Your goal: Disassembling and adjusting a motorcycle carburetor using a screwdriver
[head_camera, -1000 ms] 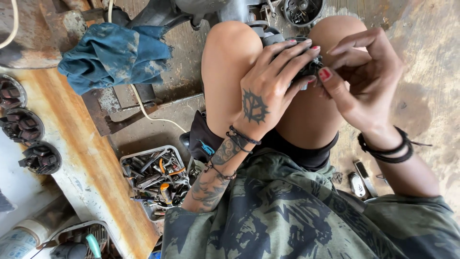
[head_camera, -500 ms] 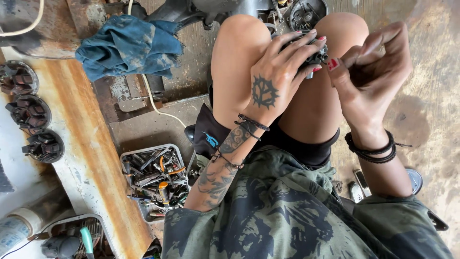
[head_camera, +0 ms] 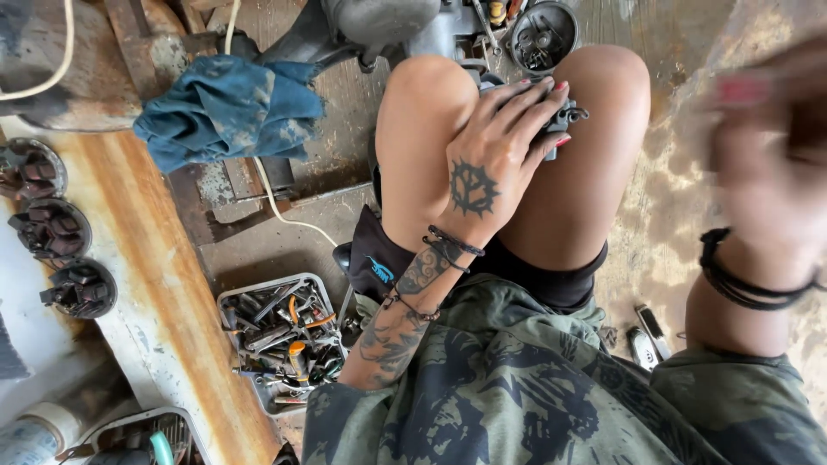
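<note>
Left hand: the left hand (head_camera: 495, 146) lay spread, fingers curled over a small dark metal engine part (head_camera: 560, 116), holding it against the bare knees.
Engine part: it sat between the two knees, mostly hidden under the fingers; only a dark edge and a small ring showed at the right.
Right hand: the right hand (head_camera: 767, 146) was raised at the right edge, well apart from the part, blurred; whether it was open or closed could not be told.
Floor, left: a grey plastic tray of mixed tools (head_camera: 280, 340) stood beside the left leg.
Farther left: a crumpled blue cloth (head_camera: 228, 108) lay above a rusty orange plank (head_camera: 146, 275).
</note>
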